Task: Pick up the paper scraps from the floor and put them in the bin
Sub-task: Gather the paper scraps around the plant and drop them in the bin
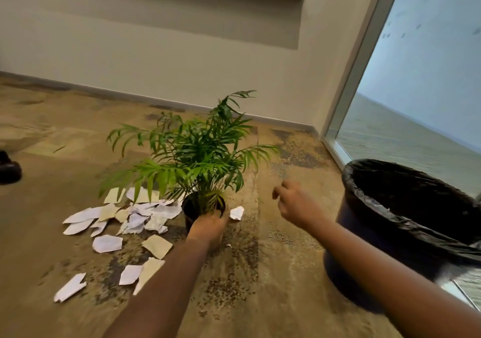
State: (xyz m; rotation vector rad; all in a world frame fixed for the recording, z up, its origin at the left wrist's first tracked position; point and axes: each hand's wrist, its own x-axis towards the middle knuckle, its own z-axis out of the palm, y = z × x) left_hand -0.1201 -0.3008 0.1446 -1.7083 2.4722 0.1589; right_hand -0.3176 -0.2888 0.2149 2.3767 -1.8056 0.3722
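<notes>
Several white and cream paper scraps (pixel 135 220) lie scattered on the tan carpet, left of a small potted palm (pixel 197 155). One more scrap (pixel 236 212) lies just right of the pot. My left hand (pixel 208 227) grips the near side of the black pot (pixel 191 207). My right hand (pixel 296 202) hovers in the air between the plant and the bin, fingers loosely curled, holding nothing that I can see. The bin (pixel 406 223) is dark, lined with a black bag, and stands at the right.
A beige wall (pixel 182 59) with a skirting board runs behind the plant. A glass panel (pixel 421 77) in a white frame stands behind the bin. A dark shoe (pixel 9 168) shows at the left edge.
</notes>
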